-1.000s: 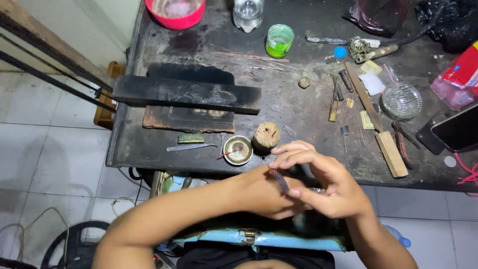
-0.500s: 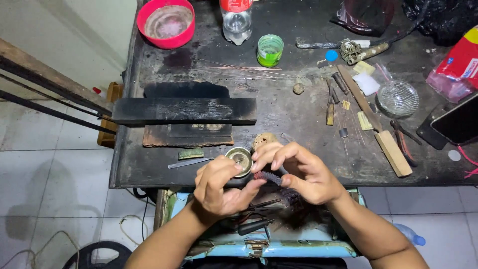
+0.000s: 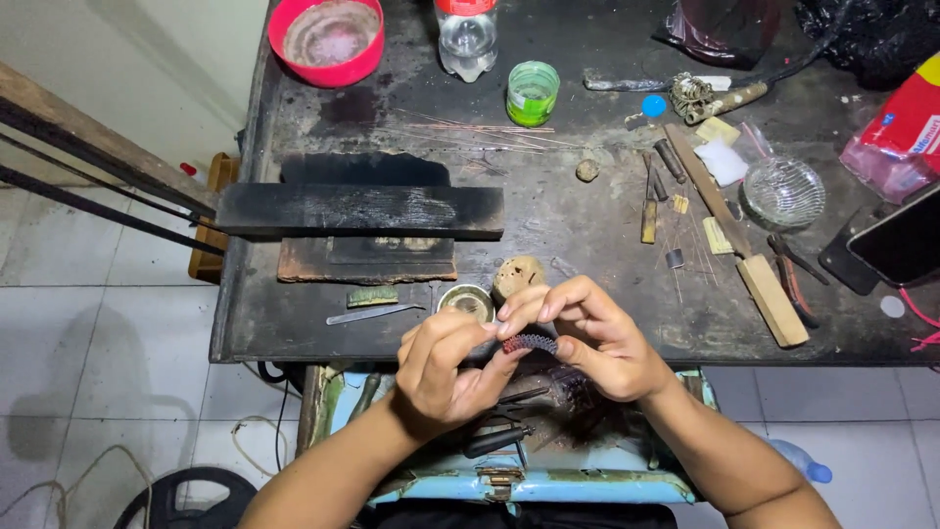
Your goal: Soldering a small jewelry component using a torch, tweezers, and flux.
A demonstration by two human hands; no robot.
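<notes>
My left hand and my right hand meet at the near edge of a dark, scorched workbench. Between their fingertips they pinch a small curved ribbed piece, dark with a reddish tint. Both hands grip it, the left from below and the right from above. Just beyond the fingers stand a small round metal cup and a pitted tan lump. Under the hands an open light-blue drawer holds dark pliers.
A charred black block lies on a board at the left. Farther back stand a red bowl, a clear bottle and a green cup. Files, a wooden stick, a glass dish and a phone fill the right side.
The view has shifted so the bench sits lower in frame. My hands have risen from the drawer to the bench edge, and the ribbed piece now shows between the fingertips.
</notes>
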